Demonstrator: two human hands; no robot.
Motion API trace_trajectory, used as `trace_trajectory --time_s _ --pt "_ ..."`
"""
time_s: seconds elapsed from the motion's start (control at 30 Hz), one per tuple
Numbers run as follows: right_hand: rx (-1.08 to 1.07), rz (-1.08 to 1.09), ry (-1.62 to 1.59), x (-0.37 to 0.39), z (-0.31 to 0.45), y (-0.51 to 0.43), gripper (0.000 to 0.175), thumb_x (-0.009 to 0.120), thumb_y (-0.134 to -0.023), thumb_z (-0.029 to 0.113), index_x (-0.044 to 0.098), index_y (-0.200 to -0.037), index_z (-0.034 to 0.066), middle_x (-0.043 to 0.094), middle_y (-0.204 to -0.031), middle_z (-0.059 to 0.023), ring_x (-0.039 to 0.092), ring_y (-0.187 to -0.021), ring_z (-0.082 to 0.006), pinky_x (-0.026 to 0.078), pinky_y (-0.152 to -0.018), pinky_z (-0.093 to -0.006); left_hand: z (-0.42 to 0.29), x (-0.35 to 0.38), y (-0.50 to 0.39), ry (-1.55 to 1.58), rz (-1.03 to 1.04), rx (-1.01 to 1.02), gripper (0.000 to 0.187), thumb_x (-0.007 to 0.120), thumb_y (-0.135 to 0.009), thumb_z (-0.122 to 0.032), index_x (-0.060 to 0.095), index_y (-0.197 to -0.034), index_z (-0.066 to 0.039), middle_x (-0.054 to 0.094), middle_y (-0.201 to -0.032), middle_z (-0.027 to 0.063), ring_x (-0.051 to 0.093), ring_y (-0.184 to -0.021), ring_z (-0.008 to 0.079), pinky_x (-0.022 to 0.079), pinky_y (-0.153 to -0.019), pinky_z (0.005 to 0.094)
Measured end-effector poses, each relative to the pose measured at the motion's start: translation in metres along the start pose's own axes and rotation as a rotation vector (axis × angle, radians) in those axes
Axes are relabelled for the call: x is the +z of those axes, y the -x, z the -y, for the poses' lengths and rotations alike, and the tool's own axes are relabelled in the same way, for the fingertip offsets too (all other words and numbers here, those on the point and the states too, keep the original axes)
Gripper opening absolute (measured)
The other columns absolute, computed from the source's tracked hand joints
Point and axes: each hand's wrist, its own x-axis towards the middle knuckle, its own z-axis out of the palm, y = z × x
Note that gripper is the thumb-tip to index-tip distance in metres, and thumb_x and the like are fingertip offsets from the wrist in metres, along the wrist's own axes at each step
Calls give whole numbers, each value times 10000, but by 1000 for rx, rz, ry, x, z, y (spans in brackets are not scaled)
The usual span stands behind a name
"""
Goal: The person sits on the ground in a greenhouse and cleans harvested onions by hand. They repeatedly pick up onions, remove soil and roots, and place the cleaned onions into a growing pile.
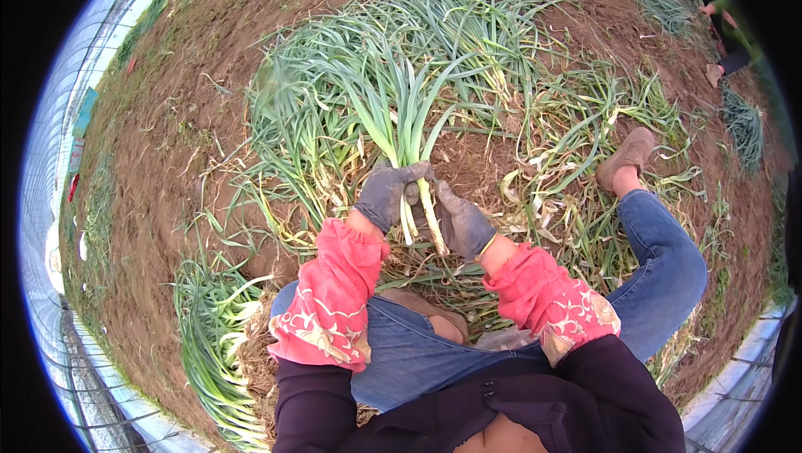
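Observation:
My left hand (390, 195), in a grey work glove, is closed around a small bunch of leeks or green onions (407, 133). Their green leaves fan away from me and the pale stalk ends point towards me. My right hand (463, 221), gloved too, is at the lower stalks, its thumb beside the thickest one; its fingers are partly hidden behind the stalks. Beyond my hands lies a broad heap of loose green plants (313, 96) of the same kind. At my lower left, a row of plants (213, 353) lies with the pale ends side by side, pointing right.
Peeled leaves and scraps (564, 202) cover the soil between my hands and my right shoe (626, 158). Another person (720, 33) is at the far right, near more bundles of green plants (742, 130). Plastic greenhouse sheeting (56, 158) curves along the left side.

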Motion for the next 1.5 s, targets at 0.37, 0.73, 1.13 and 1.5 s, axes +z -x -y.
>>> trace_trajectory --time_s 0.37,0.73,1.13,1.5 --pt "-114 -237 -595 -59 2 -11 386 293 -992 178 435 -1153 -143 319 -604 28 285 -503 -95 309 -476 -201 -11 6 -3 126 -137 253 182 588 -838 -15 531 -1010 4 607 -748 81 454 -481 74 371 -419 193" --pt "-148 -546 1452 -158 -1 33 376 427 -959 268 507 -1243 36 604 -1038 -151 619 -852 -222 494 -736 -304 -4 -10 -13 -49 -321 190 169 655 -797 -99 644 -890 42 640 -752 80 535 -523 136 450 -475 255" --pt "68 -22 -25 -17 45 -73 402 446 -943 367 568 -954 -16 630 -857 -124 629 -701 -240 528 -658 -336 5 6 -6 137 -145 75 231 529 -841 -23 567 -1031 103 643 -881 179 630 -681 240 548 -635 316" --pt "15 -385 -318 -116 8 1 374 335 -978 240 540 -1083 -56 348 -546 43 313 -457 -89 311 -489 -216 -31 -20 -16 334 -249 266 261 510 -881 -82 495 -1079 87 538 -744 71 507 -616 155 464 -548 261"
